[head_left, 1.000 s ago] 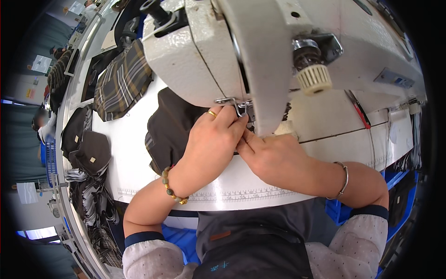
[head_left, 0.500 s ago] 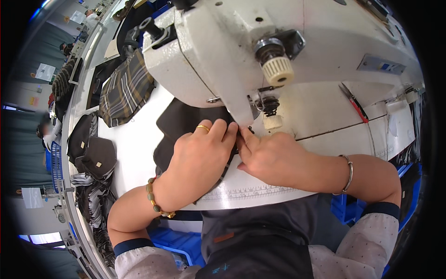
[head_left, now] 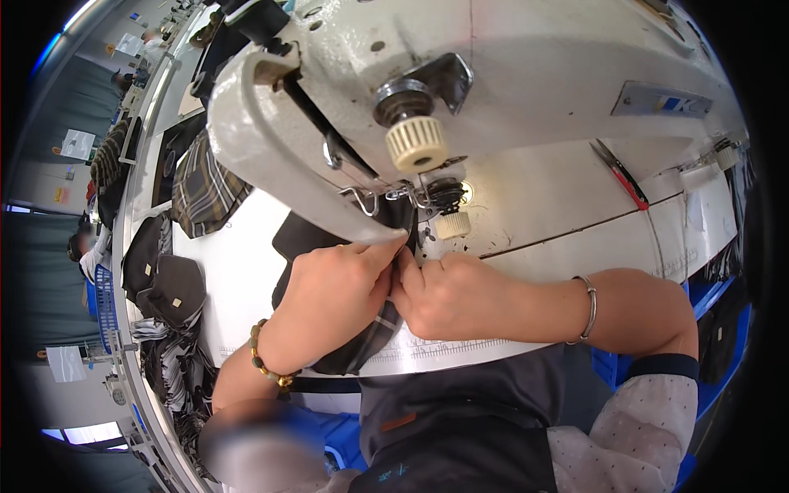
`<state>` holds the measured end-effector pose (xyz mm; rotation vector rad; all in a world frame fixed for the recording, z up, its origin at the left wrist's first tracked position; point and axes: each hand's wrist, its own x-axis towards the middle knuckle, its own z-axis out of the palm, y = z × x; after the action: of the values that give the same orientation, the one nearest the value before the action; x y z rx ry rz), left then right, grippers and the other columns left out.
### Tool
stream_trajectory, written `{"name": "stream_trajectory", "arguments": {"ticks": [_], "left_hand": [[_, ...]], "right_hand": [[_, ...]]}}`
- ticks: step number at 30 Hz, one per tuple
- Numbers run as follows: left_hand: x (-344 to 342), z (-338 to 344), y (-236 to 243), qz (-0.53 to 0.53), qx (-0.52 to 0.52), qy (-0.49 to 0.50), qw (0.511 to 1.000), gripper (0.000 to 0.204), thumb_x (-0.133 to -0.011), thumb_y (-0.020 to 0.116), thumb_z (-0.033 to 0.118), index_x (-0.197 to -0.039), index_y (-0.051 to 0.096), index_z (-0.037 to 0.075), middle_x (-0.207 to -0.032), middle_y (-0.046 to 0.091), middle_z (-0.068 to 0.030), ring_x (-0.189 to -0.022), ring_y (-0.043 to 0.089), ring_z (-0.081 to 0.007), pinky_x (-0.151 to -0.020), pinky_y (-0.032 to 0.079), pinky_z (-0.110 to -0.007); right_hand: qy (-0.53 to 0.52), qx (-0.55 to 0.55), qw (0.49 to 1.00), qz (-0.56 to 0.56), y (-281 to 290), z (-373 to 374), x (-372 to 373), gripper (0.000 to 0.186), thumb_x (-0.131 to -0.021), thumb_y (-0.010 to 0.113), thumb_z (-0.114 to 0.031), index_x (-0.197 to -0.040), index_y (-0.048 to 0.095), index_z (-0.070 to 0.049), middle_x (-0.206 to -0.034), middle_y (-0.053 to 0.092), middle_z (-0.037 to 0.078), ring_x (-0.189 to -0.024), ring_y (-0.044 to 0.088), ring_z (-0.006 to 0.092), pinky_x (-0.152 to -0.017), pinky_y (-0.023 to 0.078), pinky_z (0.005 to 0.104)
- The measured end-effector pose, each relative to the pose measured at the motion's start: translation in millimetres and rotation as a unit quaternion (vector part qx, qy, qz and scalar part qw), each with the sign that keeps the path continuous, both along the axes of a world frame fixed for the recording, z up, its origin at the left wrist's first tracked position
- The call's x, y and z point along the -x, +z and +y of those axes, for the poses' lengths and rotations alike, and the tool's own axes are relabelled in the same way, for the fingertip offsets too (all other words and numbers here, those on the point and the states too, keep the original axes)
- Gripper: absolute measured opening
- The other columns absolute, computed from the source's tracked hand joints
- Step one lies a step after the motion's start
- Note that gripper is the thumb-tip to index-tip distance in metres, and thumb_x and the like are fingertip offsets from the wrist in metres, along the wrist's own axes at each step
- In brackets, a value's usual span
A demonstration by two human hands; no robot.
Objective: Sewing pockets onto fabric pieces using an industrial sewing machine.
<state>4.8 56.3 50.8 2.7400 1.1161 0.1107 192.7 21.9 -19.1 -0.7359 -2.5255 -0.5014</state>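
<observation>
A dark brown fabric piece [head_left: 294, 234] with a plaid part near the table's front edge lies under the head of a white sewing machine [head_left: 534, 74]. My left hand [head_left: 335, 287] rests over the fabric, its fingers closed on the edge. Right beside it, my right hand [head_left: 456, 296] pinches the same edge, the fingertips of both hands almost meeting. The machine's curved white arm [head_left: 271, 156] partly covers the left fingertips and the fabric beyond them. I cannot see the needle point.
Red-handled scissors [head_left: 622, 177] lie on the table to the right. Plaid fabric [head_left: 205, 189] and dark flap pieces with small light patches [head_left: 177, 283] sit at the left. Blue bins [head_left: 329, 431] stand below the table's front edge. Other people are far left.
Both hands have moved slightly left and toward me with the fabric. More of its plaid part shows by the front edge. The view has shifted, showing more of the machine's front.
</observation>
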Motion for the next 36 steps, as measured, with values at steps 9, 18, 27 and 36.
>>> {"name": "stream_trajectory", "arguments": {"ticks": [9,18,27,36], "left_hand": [[2,-13,-1,0.084,0.072,-0.042,0.993,0.067,-0.082,0.067,0.015,-0.144,0.047,-0.004,-0.088,0.070,-0.0131,-0.066,0.068,-0.0307,-0.056,0.053,-0.039],[-3,-15,-3,0.000,0.156,-0.025,0.987,0.070,-0.080,0.066,0.011,-0.145,0.044,-0.004,-0.083,0.069,-0.0161,-0.068,0.066,-0.0377,-0.059,0.052,-0.044],[-10,-1,-11,-0.019,0.165,0.023,0.986,0.066,-0.083,0.064,0.014,-0.143,0.047,-0.008,-0.073,0.067,-0.0173,-0.064,0.066,-0.0371,-0.057,0.052,-0.044],[2,-14,9,0.006,0.225,-0.013,0.974,0.067,-0.079,0.067,0.012,-0.142,0.051,-0.003,-0.074,0.067,-0.0152,-0.066,0.066,-0.0349,-0.059,0.052,-0.043]], "right_hand": [[-0.026,0.011,0.999,-0.024,5,-17,-3,0.023,-0.073,0.064,-0.016,-0.082,0.071,0.005,-0.089,0.073,0.030,-0.048,0.057,0.0126,-0.042,0.042,0.0251],[-0.019,0.014,0.998,-0.058,9,-21,-11,0.027,-0.067,0.065,-0.014,-0.084,0.072,0.006,-0.090,0.073,0.030,-0.049,0.053,0.0114,-0.042,0.040,0.0245],[-0.053,0.046,0.997,-0.038,3,-7,-16,0.023,-0.070,0.064,-0.014,-0.084,0.071,0.002,-0.095,0.073,0.027,-0.054,0.057,0.0153,-0.047,0.044,0.0270],[-0.019,-0.016,0.999,-0.045,8,-33,-3,0.020,-0.070,0.063,-0.016,-0.076,0.069,0.003,-0.085,0.072,0.027,-0.048,0.054,0.0124,-0.043,0.038,0.0238]]}}
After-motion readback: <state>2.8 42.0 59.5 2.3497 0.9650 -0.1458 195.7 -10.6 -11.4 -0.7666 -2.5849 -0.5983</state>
